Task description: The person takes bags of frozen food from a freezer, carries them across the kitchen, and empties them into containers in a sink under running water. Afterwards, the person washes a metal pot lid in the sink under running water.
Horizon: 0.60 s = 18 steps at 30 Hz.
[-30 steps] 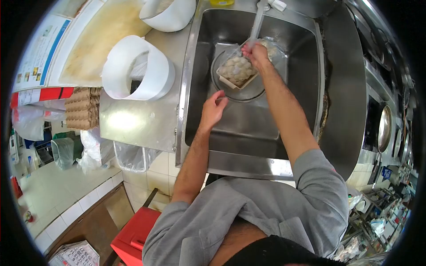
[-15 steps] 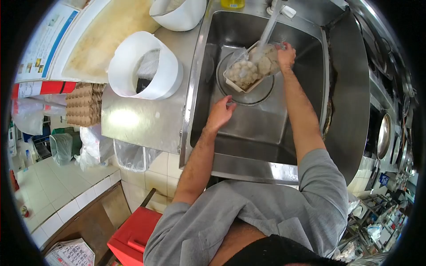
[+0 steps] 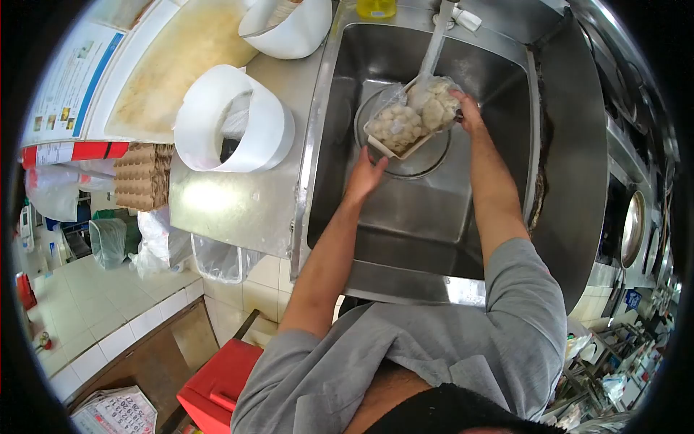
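Seen in the far half of the steel sink (image 3: 416,210): a white tray (image 3: 383,147) of pale round lumps (image 3: 396,126), set over a round rim (image 3: 416,176) of unclear kind. Between tray and the sink's near wall, a broad stretch of steel floor; tighter room toward the sink's left wall, wider toward its right. Long axis running slantwise, from a short end turned to the sink's near-left corner up toward its far-right. Along the tray's far-right part, inside the sink, a clear bag (image 3: 437,105) of pale pieces, held at its right side by the right hand (image 3: 470,114), fingers curled. Just beside the tray's near-left end, the left hand (image 3: 365,175), thumb spread from fingers; contact impossible to tell. Left of the sink, a steel worktop (image 3: 231,210).
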Tool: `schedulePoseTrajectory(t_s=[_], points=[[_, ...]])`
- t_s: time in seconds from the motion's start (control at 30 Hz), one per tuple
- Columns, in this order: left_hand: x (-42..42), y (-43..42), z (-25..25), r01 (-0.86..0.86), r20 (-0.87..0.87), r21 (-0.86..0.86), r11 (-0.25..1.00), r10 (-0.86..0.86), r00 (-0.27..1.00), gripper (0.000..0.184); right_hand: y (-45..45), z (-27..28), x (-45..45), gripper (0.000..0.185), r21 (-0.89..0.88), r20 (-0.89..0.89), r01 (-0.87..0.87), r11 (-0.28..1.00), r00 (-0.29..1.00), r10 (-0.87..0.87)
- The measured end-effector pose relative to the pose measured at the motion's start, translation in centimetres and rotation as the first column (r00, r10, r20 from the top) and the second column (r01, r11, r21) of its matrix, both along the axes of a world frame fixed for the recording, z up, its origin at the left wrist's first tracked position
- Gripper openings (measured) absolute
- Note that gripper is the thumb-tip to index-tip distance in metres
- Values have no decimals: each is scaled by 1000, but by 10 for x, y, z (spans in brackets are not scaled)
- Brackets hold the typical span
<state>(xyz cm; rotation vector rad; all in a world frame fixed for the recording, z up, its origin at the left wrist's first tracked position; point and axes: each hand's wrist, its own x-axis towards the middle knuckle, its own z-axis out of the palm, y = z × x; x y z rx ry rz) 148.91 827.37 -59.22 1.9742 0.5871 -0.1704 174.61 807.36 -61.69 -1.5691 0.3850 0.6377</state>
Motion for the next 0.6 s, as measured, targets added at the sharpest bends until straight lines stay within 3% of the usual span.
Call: schedulePoseTrajectory(t_s=[0.07,0.1,0.17,0.27,0.33,0.4,0.47,0.5,0.57,0.6], points=[[18,-10,-5,-164,-79,-97,982,157,985,66,-1,-3,-5,52,-6,-10,50,999,999,-50],[22,-15,-3,-158,-76,-101,982,151,986,66,-4,-3,-10,45,-15,-24,97,995,995,-97],[29,-25,0,-265,24,-134,955,271,962,61,-14,-3,-21,47,-5,-26,107,994,994,-107],[34,-19,-61,-311,9,-129,942,315,949,55,-32,-19,-22,50,60,-60,72,996,996,-68],[33,-13,-47,-271,-44,-124,954,268,963,54,-41,-26,-26,51,106,-99,28,994,995,-18],[34,-9,-39,-228,-91,-118,967,218,972,53,-45,-19,-25,60,-33,-50,-46,998,998,45],[34,-8,-42,-246,172,95,965,228,958,52,-42,-12,-26,65,-36,-6,-46,998,999,46],[37,-7,-43,-244,171,99,965,225,959,52,-38,-8,-26,71,-41,41,-47,998,998,49],[50,0,-46,-443,165,-146,885,463,871,54,-31,4,-23,72,-47,31,-73,996,997,75],[55,4,-44,-443,163,-145,885,463,871,54,-29,9,-21,74,-57,23,-103,993,994,104]])
